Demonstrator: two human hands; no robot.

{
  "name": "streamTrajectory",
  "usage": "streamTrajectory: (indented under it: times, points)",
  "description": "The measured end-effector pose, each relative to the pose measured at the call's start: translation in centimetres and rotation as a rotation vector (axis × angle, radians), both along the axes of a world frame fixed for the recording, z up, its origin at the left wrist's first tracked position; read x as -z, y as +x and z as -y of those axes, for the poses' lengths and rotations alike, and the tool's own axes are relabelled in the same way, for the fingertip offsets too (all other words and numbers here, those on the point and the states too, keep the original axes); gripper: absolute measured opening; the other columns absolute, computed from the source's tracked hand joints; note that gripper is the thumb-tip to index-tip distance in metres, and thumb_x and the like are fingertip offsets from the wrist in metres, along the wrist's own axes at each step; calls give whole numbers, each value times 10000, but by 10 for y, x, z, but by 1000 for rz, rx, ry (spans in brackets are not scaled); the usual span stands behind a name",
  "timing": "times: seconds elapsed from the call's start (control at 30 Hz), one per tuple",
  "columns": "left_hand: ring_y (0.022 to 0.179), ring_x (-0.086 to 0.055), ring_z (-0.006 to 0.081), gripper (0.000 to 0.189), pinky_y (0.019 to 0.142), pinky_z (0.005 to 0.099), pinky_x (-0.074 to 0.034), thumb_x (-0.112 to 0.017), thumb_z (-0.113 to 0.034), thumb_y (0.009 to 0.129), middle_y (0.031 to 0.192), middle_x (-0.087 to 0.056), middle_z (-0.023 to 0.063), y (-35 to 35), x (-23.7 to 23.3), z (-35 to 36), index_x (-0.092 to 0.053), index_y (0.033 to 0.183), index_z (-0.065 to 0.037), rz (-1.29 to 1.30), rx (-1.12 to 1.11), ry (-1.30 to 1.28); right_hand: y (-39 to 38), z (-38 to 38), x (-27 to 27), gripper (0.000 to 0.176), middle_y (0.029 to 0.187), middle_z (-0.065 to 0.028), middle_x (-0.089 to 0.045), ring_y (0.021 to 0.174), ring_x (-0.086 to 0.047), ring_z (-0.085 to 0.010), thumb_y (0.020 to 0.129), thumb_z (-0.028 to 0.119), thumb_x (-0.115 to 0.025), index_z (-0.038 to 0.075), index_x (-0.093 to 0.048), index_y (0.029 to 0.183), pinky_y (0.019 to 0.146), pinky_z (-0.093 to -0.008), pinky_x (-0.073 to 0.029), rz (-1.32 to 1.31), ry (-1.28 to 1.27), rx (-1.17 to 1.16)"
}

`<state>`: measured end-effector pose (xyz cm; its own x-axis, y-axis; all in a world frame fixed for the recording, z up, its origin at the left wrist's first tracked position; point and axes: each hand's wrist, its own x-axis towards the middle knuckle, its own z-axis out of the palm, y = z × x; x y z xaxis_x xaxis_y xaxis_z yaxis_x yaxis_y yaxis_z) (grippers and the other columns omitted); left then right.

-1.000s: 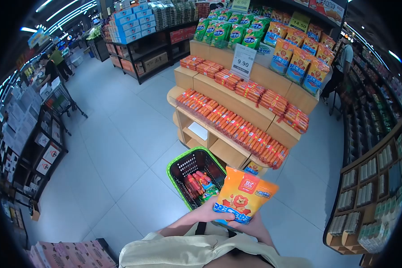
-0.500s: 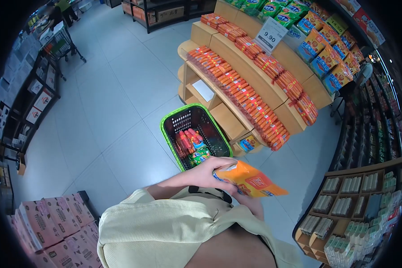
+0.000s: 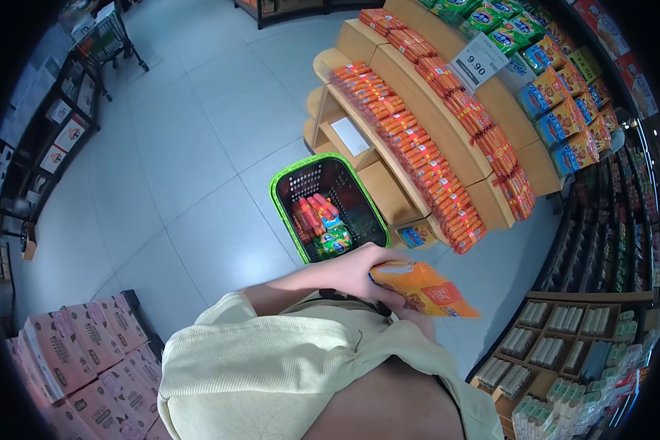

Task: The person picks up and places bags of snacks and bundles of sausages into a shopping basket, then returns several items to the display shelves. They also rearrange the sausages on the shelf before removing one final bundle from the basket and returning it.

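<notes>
My left hand (image 3: 356,270) is closed on the near end of an orange snack bag (image 3: 429,290) with a red label. My right hand (image 3: 416,315) lies close under the bag; the bag hides most of its fingers, so its grip does not show. A dark curved piece (image 3: 345,298), too covered to name, shows between my left forearm and my shirt. Beyond my hands is a black shopping basket (image 3: 370,213) with a bright green rim. Inside lie red-wrapped sausages (image 3: 317,211) and a green packet (image 3: 335,240).
Right of the basket, a stepped wooden display (image 3: 396,187) carries rows of orange sausage packs (image 3: 411,147) and a 9.90 price sign (image 3: 478,62). Pink boxes (image 3: 88,345) are stacked at lower left. A compartmented shelf (image 3: 557,330) stands at lower right, a shopping cart (image 3: 106,37) at upper left.
The view has shifted, so the display and basket sit further right. Both hands and the orange bag have moved slightly right in view. My left hand keeps its hold on the bag.
</notes>
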<state>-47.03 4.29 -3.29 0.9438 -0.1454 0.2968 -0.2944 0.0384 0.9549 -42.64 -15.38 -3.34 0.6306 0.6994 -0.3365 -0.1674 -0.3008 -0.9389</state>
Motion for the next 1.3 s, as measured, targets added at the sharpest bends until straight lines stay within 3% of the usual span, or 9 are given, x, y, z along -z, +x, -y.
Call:
streamTrajectory:
  times: [0.17,0.23,0.53,0.63,0.7,0.83,0.97,1.13,1.3]
  points:
    - [792,-646,224,498,725,299,-497,-773,-204,660,893,-657,118,9,2,-7,-566,1068,-7,7,-105,7,26,-12,6,408,1146,-56,-556,1058,-534,-169,809,177,-662,60,-517,1171,879,-309,-436,0,32,-129]
    - [857,-608,138,468,753,268,-472,-763,-137,683,958,-643,87,14,1,-10,-568,1093,-23,-65,-62,32,35,-18,9,405,1147,-55,-556,1056,-535,-167,810,175,-662,61,-518,1171,880,-307,-436,-12,53,-159]
    - [847,-574,81,437,754,255,-462,-758,-158,707,918,-638,56,38,4,-9,-577,1079,-16,-211,-210,32,87,-33,25,394,1149,-52,-558,1047,-542,-158,816,170,-658,65,-522,1170,884,-299,-436,-111,151,-252]
    - [845,-571,84,444,755,256,-460,-755,-159,712,913,-636,46,56,8,-4,-574,1092,-17,-188,-246,-14,111,-34,29,386,1126,-45,-571,1004,-561,-142,834,196,-644,74,-518,1178,870,-293,-445,2,111,-296]
    - [817,-585,101,449,745,261,-464,-756,-203,709,886,-637,62,73,10,-1,-570,1066,-4,-207,-242,-8,133,-35,24,393,1119,-50,-576,1000,-560,-135,834,220,-643,79,-520,1180,863,-296,-450,83,79,-463]
    - [797,-602,125,465,734,270,-471,-755,-234,710,871,-640,81,111,10,7,-562,1054,13,-210,-229,40,159,-22,36,398,1108,-53,-581,985,-564,-128,832,239,-643,84,-522,1178,851,-294,-455,42,189,-330]
    - [801,-609,134,497,734,274,-474,-761,-237,705,878,-642,91,148,5,13,-555,1082,14,-353,-171,-8,200,-12,47,404,1085,-55,-588,980,-565,-134,807,221,-670,85,-533,1162,842,-299,-455,57,139,-364]
    - [794,-614,124,500,730,263,-473,-760,-224,709,868,-647,79,187,6,21,-552,1100,9,-270,-261,16,240,-10,52,406,1061,-50,-599,969,-570,-144,778,215,-700,75,-553,1130,829,-300,-458,-14,259,-309]
    - [795,-586,93,459,719,245,-469,-752,-185,726,903,-637,42,210,-11,21,-563,1108,-12,-278,-312,56,274,-12,40,427,1116,-53,-585,1001,-560,-138,766,221,-711,66,-555,1132,839,-302,-458,61,167,-358]
